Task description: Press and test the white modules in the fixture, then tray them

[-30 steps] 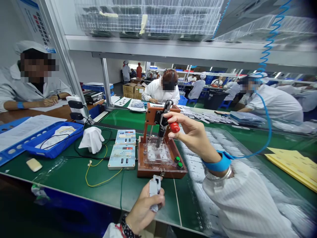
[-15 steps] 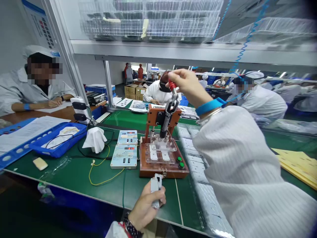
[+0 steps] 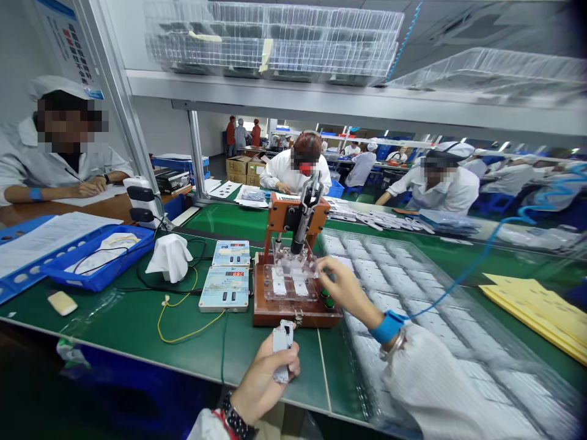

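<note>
A brown test fixture (image 3: 293, 315) stands on the green bench, with a metal toggle clamp (image 3: 306, 217) upright above its clear plate. Two white boards (image 3: 278, 284) lie under that plate. Below the fixture, my left hand (image 3: 266, 374) grips small white boards (image 3: 281, 348). At the fixture's right side, my right hand (image 3: 342, 287) has its fingertips bent at the clear plate, near the green buttons (image 3: 329, 303); whether they pinch anything is too small to tell. It wears a blue wrist strap (image 3: 388, 326) with a coiled cord.
Two meters (image 3: 224, 288) with red digits sit left of the fixture, beside a white cloth-covered object (image 3: 169, 258). Farther left is a blue tray (image 3: 98, 260). A clear tray of white boards (image 3: 394, 275) fills the right. Yellow sheets (image 3: 536, 305) lie beyond. Several people sit around.
My right hand has let go of the clamp's red handle and moved down to the fixture's right side. The view has shifted slightly. My left hand still holds the boards.
</note>
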A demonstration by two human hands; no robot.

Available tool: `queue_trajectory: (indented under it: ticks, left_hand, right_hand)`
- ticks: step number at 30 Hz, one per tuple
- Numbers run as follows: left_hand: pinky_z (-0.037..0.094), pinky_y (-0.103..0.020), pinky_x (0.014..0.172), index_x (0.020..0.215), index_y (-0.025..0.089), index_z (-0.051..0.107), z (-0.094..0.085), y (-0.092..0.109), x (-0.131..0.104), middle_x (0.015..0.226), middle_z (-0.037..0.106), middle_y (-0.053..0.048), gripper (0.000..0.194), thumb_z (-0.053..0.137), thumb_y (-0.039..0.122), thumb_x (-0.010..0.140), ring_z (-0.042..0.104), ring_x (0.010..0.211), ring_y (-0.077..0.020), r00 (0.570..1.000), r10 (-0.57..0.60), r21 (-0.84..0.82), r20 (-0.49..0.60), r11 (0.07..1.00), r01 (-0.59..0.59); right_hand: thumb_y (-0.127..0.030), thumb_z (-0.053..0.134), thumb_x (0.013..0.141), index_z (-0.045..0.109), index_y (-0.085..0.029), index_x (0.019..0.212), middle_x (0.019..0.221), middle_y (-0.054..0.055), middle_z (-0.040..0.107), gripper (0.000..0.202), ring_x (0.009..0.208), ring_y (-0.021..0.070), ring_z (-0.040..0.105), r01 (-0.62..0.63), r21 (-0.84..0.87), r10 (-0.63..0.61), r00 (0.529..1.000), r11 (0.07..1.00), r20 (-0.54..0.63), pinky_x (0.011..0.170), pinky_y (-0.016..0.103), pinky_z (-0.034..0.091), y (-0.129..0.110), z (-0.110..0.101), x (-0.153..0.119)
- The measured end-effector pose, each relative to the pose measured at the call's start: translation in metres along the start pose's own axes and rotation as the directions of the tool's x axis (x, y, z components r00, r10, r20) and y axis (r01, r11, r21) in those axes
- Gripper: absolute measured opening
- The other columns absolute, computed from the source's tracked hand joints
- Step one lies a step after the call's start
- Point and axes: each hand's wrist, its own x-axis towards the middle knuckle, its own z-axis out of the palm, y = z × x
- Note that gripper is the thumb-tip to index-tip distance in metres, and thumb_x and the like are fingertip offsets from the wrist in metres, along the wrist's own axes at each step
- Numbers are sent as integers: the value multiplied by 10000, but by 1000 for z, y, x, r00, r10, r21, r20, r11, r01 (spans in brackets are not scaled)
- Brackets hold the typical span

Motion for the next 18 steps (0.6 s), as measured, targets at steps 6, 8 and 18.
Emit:
queue_trajectory:
  ticks: [6, 8, 18]
  left_hand:
    - [329, -212, 565, 961, 117, 544, 0, 0, -1, 712, 554, 2, 397, 758, 116, 627, 461, 547, -65, 1000, -5, -7, 3, 1000, 5]
    - [327, -211, 563, 972, 115, 543, 0, 0, 0, 713, 550, 4, 395, 752, 115, 637, 459, 545, -64, 1000, -18, -5, 12, 1000, 18]
    - [331, -214, 572, 968, 120, 546, 0, 2, 2, 715, 540, 3, 381, 752, 125, 648, 456, 554, -66, 998, -45, 9, 37, 999, 45]
  right_hand:
    - [-356, 441, 921, 599, -241, 1110, 1338, 107, 438, 272, 1270, 278, 351, 183, -137, -102, 883, 973, 458, 1031, 489, 312, -9, 13, -1]
    - [-396, 457, 914, 622, -237, 1068, 1369, 101, 416, 276, 1295, 290, 323, 195, -155, -91, 857, 969, 507, 1044, 500, 294, -9, 13, 0]
    - [-495, 441, 901, 390, -244, 1351, 1380, 119, 398, 518, 1263, 274, 367, 148, -179, -48, 882, 973, 469, 1021, 461, 320, -13, 11, 5]
